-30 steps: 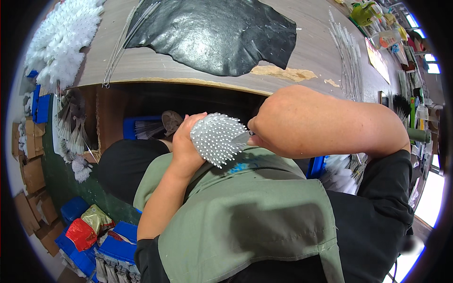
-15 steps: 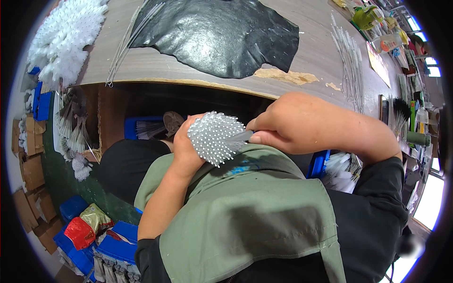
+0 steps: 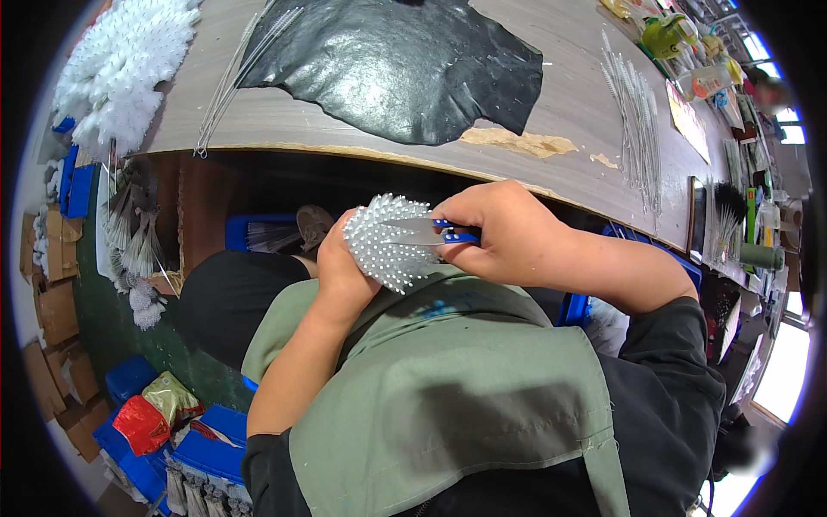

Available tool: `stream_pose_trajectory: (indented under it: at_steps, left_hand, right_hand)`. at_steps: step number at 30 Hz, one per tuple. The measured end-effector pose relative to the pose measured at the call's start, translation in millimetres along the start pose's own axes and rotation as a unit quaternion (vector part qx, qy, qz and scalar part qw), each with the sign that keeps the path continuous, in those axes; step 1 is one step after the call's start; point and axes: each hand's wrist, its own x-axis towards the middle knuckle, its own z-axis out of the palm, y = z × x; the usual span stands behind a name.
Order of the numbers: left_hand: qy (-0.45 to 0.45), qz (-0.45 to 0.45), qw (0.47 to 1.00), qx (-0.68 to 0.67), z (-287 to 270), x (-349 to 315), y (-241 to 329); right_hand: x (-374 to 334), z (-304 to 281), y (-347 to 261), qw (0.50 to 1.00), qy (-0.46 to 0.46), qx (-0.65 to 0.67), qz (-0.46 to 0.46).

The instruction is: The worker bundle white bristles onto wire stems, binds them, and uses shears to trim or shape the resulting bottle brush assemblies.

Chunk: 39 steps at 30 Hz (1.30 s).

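Observation:
My left hand (image 3: 343, 263) is wrapped round a thick bundle of thin strands with white bead-like tips (image 3: 383, 250), holding it above my lap with the tips facing up. In my right hand (image 3: 495, 226) is a pair of tweezers or small snips (image 3: 448, 231), which of the two I cannot tell, with blue, white-dotted grips. Its two metal arms are spread and reach in among the white tips on the bundle's right side. The lower part of the bundle is hidden by my left hand.
The table (image 3: 413, 153) before me has a chipped front edge. A black sheet (image 3: 405, 77) lies on it, with thin wire brushes (image 3: 633, 121) to the right and a heap of white-tipped bundles (image 3: 129, 69) at far left. Blue crates (image 3: 211, 444) stand lower left.
My right hand has shifted and turned, so the tool's blue grips and two spread arms now show. The bundle has moved slightly up and to the left in my left hand.

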Motion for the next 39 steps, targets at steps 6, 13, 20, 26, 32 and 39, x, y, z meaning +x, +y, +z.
stream_pose_trajectory:
  at_steps: [6, 13, 20, 26, 32, 39]
  left_hand:
    - [0.039, -0.021, 0.999, 0.029, 5, -1, -7]
    - [0.093, 0.035, 0.987, 0.125, 5, -1, -5]
    - [0.087, -0.023, 0.982, -0.164, 8, -1, -1]
    - [0.051, 0.034, 0.998, -0.02, 3, -4, 1]
    - [0.039, 0.027, 0.997, -0.055, 6, -7, -8]
    - [0.065, 0.045, 0.996, -0.033, 6, -6, -16]
  right_hand:
    - [4, 10, 5, 0.997, 0.012, -0.062, -0.037]
    - [13, 22, 14, 0.986, 0.051, -0.14, -0.069]
    - [16, 30, 17, 0.989, 0.113, 0.045, -0.086]
    - [13, -6, 12, 0.985, -0.032, 0.164, 0.049]
    - [-2, -52, -14, 0.981, -0.052, -0.177, -0.051]
    - [0, -59, -41, 0.923, -0.171, -0.343, -0.029]
